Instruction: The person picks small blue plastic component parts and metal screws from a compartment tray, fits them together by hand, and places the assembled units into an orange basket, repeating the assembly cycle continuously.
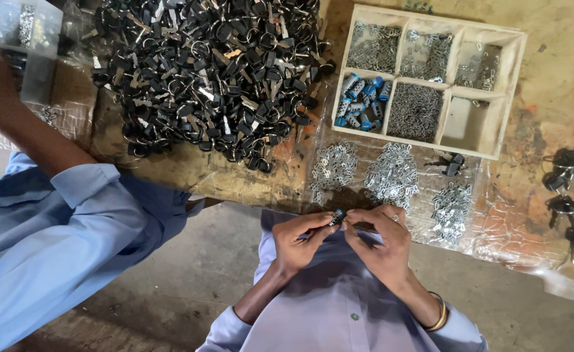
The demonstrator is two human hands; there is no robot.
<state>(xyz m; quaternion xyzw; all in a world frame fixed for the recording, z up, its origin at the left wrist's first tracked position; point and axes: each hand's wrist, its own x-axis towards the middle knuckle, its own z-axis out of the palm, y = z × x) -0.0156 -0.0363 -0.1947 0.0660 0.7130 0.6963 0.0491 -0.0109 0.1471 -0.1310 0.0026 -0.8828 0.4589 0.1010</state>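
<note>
Dark metal, a small lock cylinder (336,217) sits pinched between the fingers of the left hand (298,241) and right hand (379,240), both closed on it just off the worktop (560,85) edge. It looks light, rigid and easy to fumble, best held by its ends. Beyond lie silver plate heaps (391,173), a compartmented wooden tray (512,72) and a pile of black keys (209,72).

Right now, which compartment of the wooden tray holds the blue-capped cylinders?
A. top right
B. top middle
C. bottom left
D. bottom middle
C: the blue-capped cylinders lie in the bottom-left compartment of the wooden tray, next to a compartment of small silvery metal parts.
</note>
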